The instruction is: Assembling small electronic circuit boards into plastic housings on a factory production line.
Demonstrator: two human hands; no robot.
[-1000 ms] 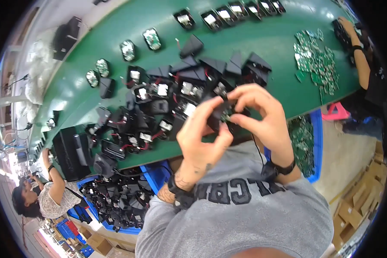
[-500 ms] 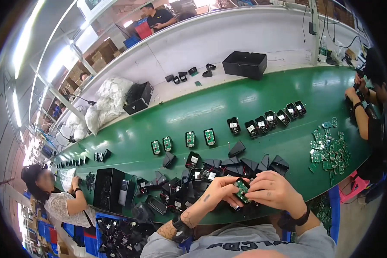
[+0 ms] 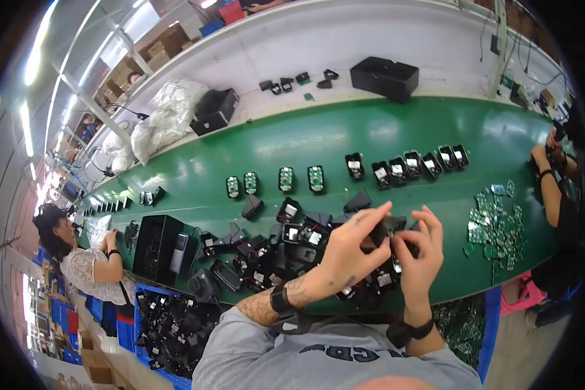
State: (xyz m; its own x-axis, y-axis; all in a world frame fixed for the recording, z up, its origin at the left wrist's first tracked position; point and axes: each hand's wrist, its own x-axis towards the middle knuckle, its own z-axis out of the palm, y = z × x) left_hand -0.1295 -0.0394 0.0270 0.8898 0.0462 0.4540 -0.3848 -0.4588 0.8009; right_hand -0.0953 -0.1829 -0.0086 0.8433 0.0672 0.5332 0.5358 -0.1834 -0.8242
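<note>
A small black plastic housing (image 3: 387,227) is held up between my two hands over the green bench. My left hand (image 3: 350,252) grips its left side with thumb and fingers. The fingertips of my right hand (image 3: 421,255) pinch at its right edge, with the other fingers raised. The inside of this housing is turned out of sight. Below and to the left lies a pile of black housings (image 3: 305,253) with wires and white labels. Beyond it stand several housings fitted with green circuit boards (image 3: 286,179).
Housings with white parts (image 3: 413,164) stand in a row at the back right. Loose circuit boards (image 3: 498,227) are heaped on the right. A black box (image 3: 156,246) stands on the left. Blue bins (image 3: 175,338) sit below the bench edge. Co-workers sit at both ends.
Both hands have moved up and farther over the bench with the housing. The green board that faced up in it is now hidden as the housing is tilted. My view has shifted slightly.
</note>
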